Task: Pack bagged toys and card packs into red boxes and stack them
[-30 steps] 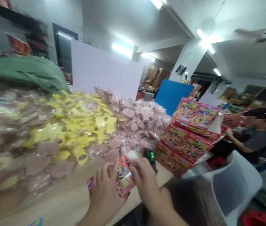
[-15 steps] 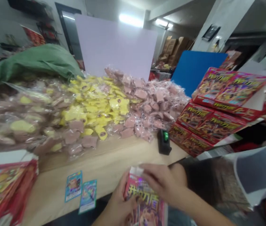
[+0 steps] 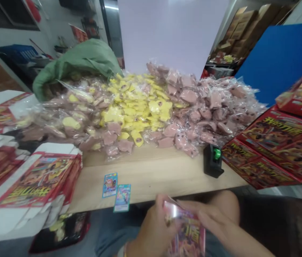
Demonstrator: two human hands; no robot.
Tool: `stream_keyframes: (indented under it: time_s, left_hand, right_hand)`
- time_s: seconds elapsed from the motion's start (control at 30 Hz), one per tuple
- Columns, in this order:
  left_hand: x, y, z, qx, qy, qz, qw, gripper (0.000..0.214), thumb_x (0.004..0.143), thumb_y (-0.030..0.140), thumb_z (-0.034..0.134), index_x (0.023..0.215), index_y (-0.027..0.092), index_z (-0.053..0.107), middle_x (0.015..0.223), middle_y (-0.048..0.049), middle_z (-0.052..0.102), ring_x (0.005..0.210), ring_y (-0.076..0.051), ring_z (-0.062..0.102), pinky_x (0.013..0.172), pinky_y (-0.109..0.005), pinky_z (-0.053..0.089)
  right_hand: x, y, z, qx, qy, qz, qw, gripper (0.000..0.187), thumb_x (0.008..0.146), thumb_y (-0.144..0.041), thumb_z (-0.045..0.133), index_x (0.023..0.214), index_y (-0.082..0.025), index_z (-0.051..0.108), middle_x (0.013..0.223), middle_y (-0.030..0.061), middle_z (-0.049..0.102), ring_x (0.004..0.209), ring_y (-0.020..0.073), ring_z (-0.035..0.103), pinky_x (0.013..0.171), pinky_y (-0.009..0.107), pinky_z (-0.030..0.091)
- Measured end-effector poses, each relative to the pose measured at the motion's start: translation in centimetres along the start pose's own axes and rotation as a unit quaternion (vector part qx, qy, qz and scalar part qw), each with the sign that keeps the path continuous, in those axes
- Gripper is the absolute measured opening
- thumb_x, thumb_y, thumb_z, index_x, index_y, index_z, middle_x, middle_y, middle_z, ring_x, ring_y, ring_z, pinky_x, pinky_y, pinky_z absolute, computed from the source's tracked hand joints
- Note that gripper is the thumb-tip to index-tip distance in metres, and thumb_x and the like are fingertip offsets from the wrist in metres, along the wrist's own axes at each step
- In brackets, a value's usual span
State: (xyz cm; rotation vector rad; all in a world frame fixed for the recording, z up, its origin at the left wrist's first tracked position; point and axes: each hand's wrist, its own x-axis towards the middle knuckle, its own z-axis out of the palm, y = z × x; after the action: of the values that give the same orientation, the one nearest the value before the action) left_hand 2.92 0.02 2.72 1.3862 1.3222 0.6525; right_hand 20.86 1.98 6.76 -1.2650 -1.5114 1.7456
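A red printed carton (image 3: 189, 233) with yellow lettering is held over my lap at the table's front edge. My left hand (image 3: 154, 226) wraps its left side, with the thumb across the front. My right hand (image 3: 212, 219) presses on the upper right edge, fingers around the top corner. The box's lower end runs out of the picture. Two blue-bordered cards, a left card (image 3: 110, 185) and a right card (image 3: 122, 198), lie on the wooden table (image 3: 153, 175) just left of my hands.
Bagged yellow pieces (image 3: 137, 103) and bagged pinkish pieces (image 3: 190, 117) pile up behind. A black tape dispenser (image 3: 213, 164) stands at right beside stacked red boxes (image 3: 276, 139). Flattened cartons (image 3: 41, 175) lie at left. A green sack (image 3: 86, 53) is behind the pile.
My view has turned left, bringing more flattened cartons into sight. The white flap at the carton's top no longer shows, and my right hand has moved to its upper right edge.
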Motion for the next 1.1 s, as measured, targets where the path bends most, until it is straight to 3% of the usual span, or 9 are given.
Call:
stream_keyframes:
  time_s: [0.1, 0.17, 0.3, 0.47, 0.73, 0.83, 0.93, 1.03, 1.1]
  left_hand:
    - [-0.5, 0.1, -0.2, -0.015, 0.049, -0.01, 0.999, 0.095, 0.065, 0.027, 0.067, 0.135, 0.017, 0.005, 0.093, -0.0052, 0.063, 0.084, -0.022, 0.059, 0.077, -0.031, 0.043]
    - [-0.9, 0.5, -0.6, -0.006, 0.039, 0.006, 0.999, 0.104, 0.065, 0.029, 0.067, 0.138, 0.018, -0.007, 0.1, -0.0073, 0.063, 0.09, -0.024, 0.059, 0.079, -0.033, 0.043]
    - [-1.4, 0.9, -1.2, 0.005, -0.004, 0.026, 1.0, 0.102, 0.063, 0.03, 0.068, 0.14, 0.016, 0.002, 0.116, -0.0124, 0.056, 0.105, -0.027, 0.052, 0.089, -0.035, 0.039]
    - [-2.0, 0.7, -1.4, 0.018, 0.005, 0.013, 1.0, 0.101, 0.061, 0.029, 0.068, 0.14, 0.015, 0.006, 0.111, -0.0121, 0.057, 0.101, -0.028, 0.054, 0.087, -0.038, 0.041]
    - [-3.3, 1.0, -1.7, 0.025, -0.002, -0.002, 1.0, 0.098, 0.062, 0.028, 0.068, 0.14, 0.016, 0.01, 0.123, -0.0144, 0.051, 0.109, -0.029, 0.049, 0.092, -0.039, 0.038]
    - [-3.4, 0.3, -1.1, 0.021, 0.002, -0.01, 1.0, 0.102, 0.061, 0.028, 0.069, 0.14, 0.016, 0.006, 0.112, -0.0124, 0.057, 0.102, -0.028, 0.054, 0.088, -0.04, 0.041]
    - [-3.1, -0.3, -0.8, -0.02, 0.019, 0.025, 0.999, 0.104, 0.061, 0.027, 0.071, 0.14, 0.016, 0.005, 0.11, -0.0106, 0.057, 0.096, -0.024, 0.056, 0.087, -0.037, 0.043]
    - [-2.0, 0.9, -2.7, -0.109, -0.077, 0.071, 0.989, 0.079, 0.068, 0.022, 0.066, 0.137, 0.018, 0.026, 0.112, -0.0082, 0.058, 0.094, -0.019, 0.058, 0.083, -0.031, 0.047]
    - [-0.5, 2.5, -5.1, -0.096, -0.176, 0.133, 0.971, 0.047, 0.078, 0.022, 0.057, 0.124, 0.021, 0.048, 0.103, -0.0047, 0.063, 0.09, -0.017, 0.06, 0.077, -0.027, 0.049]
  right_hand:
    - [0.7, -1.1, 0.3, -0.086, 0.012, -0.044, 0.995, 0.028, 0.081, -0.04, 0.051, 0.097, -0.024, 0.068, 0.098, 0.0079, 0.067, 0.091, 0.0225, 0.06, 0.084, 0.038, 0.046]
    - [0.7, -1.8, 0.9, -0.136, 0.006, -0.063, 0.989, 0.03, 0.08, -0.036, 0.054, 0.107, -0.026, 0.064, 0.102, 0.007, 0.066, 0.092, 0.0224, 0.059, 0.083, 0.037, 0.046]
    - [0.4, -3.3, 1.7, -0.182, -0.04, -0.06, 0.981, 0.033, 0.085, -0.034, 0.047, 0.114, -0.027, 0.059, 0.101, 0.0052, 0.067, 0.088, 0.0206, 0.061, 0.083, 0.036, 0.047]
    - [0.3, -4.7, 2.0, -0.099, -0.068, -0.014, 0.993, 0.034, 0.086, -0.037, 0.046, 0.109, -0.02, 0.063, 0.094, 0.0047, 0.069, 0.086, 0.0188, 0.062, 0.078, 0.029, 0.049]
    - [0.6, -4.4, 2.5, -0.204, -0.028, -0.023, 0.978, 0.032, 0.086, -0.037, 0.044, 0.096, -0.018, 0.068, 0.083, 0.0041, 0.07, 0.076, 0.0181, 0.062, 0.068, 0.026, 0.049]
    - [0.2, -5.0, 2.3, -0.247, -0.089, -0.045, 0.964, 0.034, 0.088, -0.035, 0.04, 0.093, -0.018, 0.068, 0.082, 0.0046, 0.069, 0.075, 0.0169, 0.061, 0.068, 0.025, 0.049]
    - [-1.0, -5.4, 3.0, -0.302, -0.138, -0.091, 0.939, 0.033, 0.088, -0.033, 0.041, 0.11, -0.019, 0.06, 0.102, 0.0086, 0.064, 0.094, 0.0194, 0.058, 0.082, 0.029, 0.047]
    - [-2.4, -3.8, 3.4, -0.362, -0.084, -0.141, 0.918, 0.049, 0.082, -0.037, 0.05, 0.127, -0.018, 0.045, 0.126, 0.0141, 0.049, 0.115, 0.025, 0.046, 0.094, 0.036, 0.041]
    - [-2.4, -1.7, 1.6, -0.348, 0.067, -0.163, 0.921, 0.05, 0.082, -0.042, 0.047, 0.126, -0.021, 0.045, 0.128, 0.0135, 0.047, 0.117, 0.0261, 0.044, 0.095, 0.039, 0.04]
